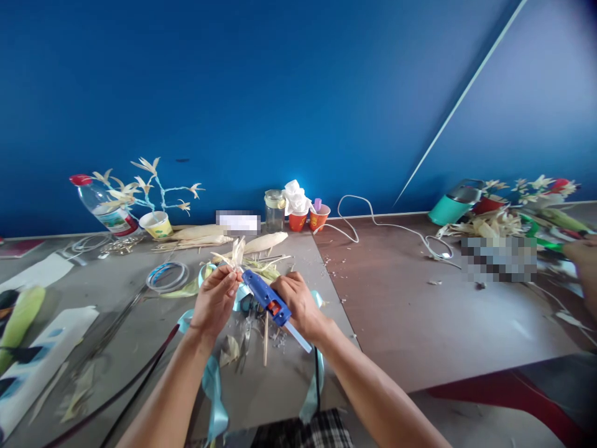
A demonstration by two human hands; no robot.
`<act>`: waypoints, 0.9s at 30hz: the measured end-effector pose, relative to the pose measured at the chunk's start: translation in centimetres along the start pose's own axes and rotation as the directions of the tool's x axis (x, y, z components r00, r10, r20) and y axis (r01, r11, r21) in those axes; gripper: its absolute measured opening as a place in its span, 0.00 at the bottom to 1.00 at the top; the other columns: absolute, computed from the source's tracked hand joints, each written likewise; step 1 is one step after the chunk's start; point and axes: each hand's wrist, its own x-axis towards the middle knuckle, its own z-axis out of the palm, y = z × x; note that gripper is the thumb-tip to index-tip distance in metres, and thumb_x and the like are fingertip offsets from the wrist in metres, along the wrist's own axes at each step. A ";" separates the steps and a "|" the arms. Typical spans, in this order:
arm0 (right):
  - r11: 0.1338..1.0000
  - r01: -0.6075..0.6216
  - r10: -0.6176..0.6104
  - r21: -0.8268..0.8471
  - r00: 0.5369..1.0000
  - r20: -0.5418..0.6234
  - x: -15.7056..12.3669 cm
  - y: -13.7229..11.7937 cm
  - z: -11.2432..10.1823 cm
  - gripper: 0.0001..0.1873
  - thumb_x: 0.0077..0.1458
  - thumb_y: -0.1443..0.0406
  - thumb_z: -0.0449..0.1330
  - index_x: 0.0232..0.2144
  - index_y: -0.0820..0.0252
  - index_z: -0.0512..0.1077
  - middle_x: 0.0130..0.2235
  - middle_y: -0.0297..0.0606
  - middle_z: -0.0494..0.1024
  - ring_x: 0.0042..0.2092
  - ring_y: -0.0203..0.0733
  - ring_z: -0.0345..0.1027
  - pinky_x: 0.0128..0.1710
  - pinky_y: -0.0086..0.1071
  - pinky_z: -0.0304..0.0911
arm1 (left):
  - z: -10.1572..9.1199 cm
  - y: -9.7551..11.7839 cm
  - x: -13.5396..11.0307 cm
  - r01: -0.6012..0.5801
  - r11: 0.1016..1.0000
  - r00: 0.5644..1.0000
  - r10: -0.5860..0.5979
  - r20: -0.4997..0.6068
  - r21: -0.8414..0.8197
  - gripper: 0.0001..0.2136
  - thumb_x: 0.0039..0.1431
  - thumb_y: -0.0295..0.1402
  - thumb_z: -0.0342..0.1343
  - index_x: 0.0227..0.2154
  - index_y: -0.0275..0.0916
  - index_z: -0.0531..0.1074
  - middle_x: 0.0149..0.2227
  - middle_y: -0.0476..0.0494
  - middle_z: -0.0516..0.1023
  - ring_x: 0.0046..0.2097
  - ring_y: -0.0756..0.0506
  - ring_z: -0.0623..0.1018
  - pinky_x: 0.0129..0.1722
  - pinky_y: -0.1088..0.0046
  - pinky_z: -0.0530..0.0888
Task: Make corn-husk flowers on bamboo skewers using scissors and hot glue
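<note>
My left hand (215,300) is closed in a pinch on a small pale corn-husk flower (237,254) held upright over the table. My right hand (297,303) grips a blue glue gun (267,298). Its nozzle points up and left, right at the base of the husk flower by my left fingertips. A clear glue stick pokes out of the gun's back end, and its black cord (317,376) drops toward me. Under my hands lie a light blue ribbon (213,381), husk scraps and a thin wooden stick (265,339).
A plastic bottle (103,208), a yellow cup with a husk-flower branch (156,223), corn husks (263,242), a glass jar (275,210) and two orange cups (308,219) stand along the blue wall. A white cable (373,224) crosses the brown board. Another person's hand (585,261) is at the right edge.
</note>
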 end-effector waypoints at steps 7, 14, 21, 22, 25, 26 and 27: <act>1.000 0.014 -0.014 0.000 0.998 0.062 -0.1 -0.1 0.0 0.14 0.62 0.58 0.42 0.31 0.59 0.61 0.27 0.37 0.69 0.27 0.39 0.60 0.39 0.38 0.54 | -0.3 0.1 0.1 -0.010 1.000 1.000 0.010 -0.018 0.006 0.11 0.39 0.29 0.70 0.25 0.37 0.74 0.24 0.52 0.73 0.20 0.58 0.62 0.23 0.81 0.65; 0.999 -0.024 0.024 0.026 0.999 0.021 -0.3 0.5 0.4 0.14 0.61 0.55 0.46 0.33 0.59 0.62 0.29 0.37 0.70 0.29 0.39 0.62 0.40 0.37 0.55 | -0.2 0.0 0.2 -0.018 1.000 1.000 0.018 -0.007 0.012 0.09 0.40 0.28 0.69 0.25 0.37 0.75 0.24 0.50 0.74 0.21 0.58 0.63 0.22 0.82 0.63; 1.000 0.000 -0.001 0.026 0.999 0.047 -0.4 0.5 0.4 0.12 0.62 0.58 0.46 0.33 0.59 0.63 0.28 0.36 0.70 0.29 0.39 0.61 0.41 0.37 0.54 | 0.0 0.2 0.1 -0.018 1.000 1.000 0.019 -0.018 0.015 0.10 0.37 0.30 0.70 0.24 0.37 0.75 0.22 0.52 0.73 0.20 0.58 0.62 0.25 0.79 0.66; 1.000 -0.003 0.002 0.025 0.999 0.040 -0.4 0.5 0.4 0.12 0.61 0.57 0.47 0.33 0.59 0.63 0.29 0.36 0.70 0.29 0.39 0.62 0.41 0.37 0.54 | 0.0 0.2 0.2 -0.018 1.000 1.000 0.019 -0.021 0.012 0.11 0.37 0.30 0.71 0.24 0.37 0.75 0.23 0.52 0.73 0.20 0.58 0.62 0.24 0.80 0.65; 1.000 -0.015 0.014 0.019 0.999 0.035 -0.3 0.5 0.4 0.11 0.61 0.58 0.47 0.33 0.59 0.62 0.29 0.37 0.71 0.29 0.39 0.62 0.40 0.37 0.55 | 0.0 0.2 0.2 -0.006 1.000 1.000 0.006 -0.028 0.009 0.12 0.35 0.29 0.71 0.24 0.37 0.75 0.22 0.52 0.73 0.20 0.58 0.63 0.23 0.80 0.64; 1.000 -0.018 0.018 0.016 0.999 0.047 -0.3 0.4 0.4 0.11 0.61 0.59 0.47 0.33 0.59 0.62 0.29 0.37 0.71 0.29 0.39 0.62 0.40 0.37 0.55 | 0.0 0.2 0.2 -0.003 1.000 1.000 0.003 -0.029 0.012 0.11 0.36 0.29 0.71 0.24 0.37 0.74 0.22 0.53 0.73 0.20 0.57 0.63 0.24 0.80 0.66; 1.000 -0.018 0.017 0.014 0.998 0.061 -0.2 0.4 0.4 0.10 0.61 0.59 0.46 0.32 0.59 0.62 0.28 0.36 0.70 0.28 0.39 0.61 0.40 0.37 0.55 | 0.0 0.2 0.1 -0.003 1.000 1.000 0.003 -0.029 0.015 0.11 0.36 0.29 0.71 0.24 0.38 0.74 0.22 0.53 0.72 0.21 0.57 0.63 0.26 0.79 0.67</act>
